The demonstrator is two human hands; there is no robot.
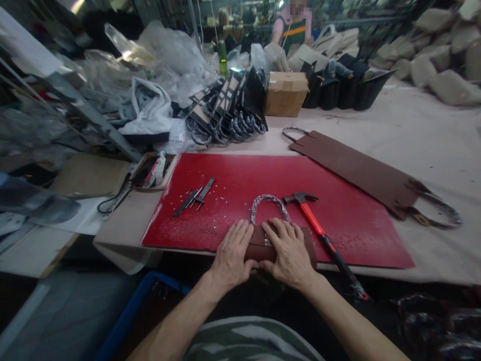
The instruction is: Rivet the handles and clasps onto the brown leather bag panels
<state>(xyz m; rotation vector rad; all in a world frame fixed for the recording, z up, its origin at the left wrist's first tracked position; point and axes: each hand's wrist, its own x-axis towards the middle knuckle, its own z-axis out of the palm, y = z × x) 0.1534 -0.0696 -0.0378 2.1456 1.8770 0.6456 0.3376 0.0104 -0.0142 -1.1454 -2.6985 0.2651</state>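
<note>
At the front edge of the red mat (240,173), a brown leather bag piece (256,251) is bent over into a roll. Its looped handle (267,197), wrapped in clear plastic, points away from me. My left hand (233,253) grips the roll's left part, fingers on top and thumb at the near side. My right hand (289,250) holds the right part the same way, close to a small metal clasp (267,240). The two thumbs nearly meet. A claw hammer (314,220) with a red and black handle lies just right of my right hand.
Thin metal tools (195,198) and tiny scattered bits lie on the mat's left. A flat brown bag panel (351,165) with handles rests at right. Behind are black bag pieces (231,108), a cardboard box (286,95) and a person (295,27). A tray (152,170) sits left.
</note>
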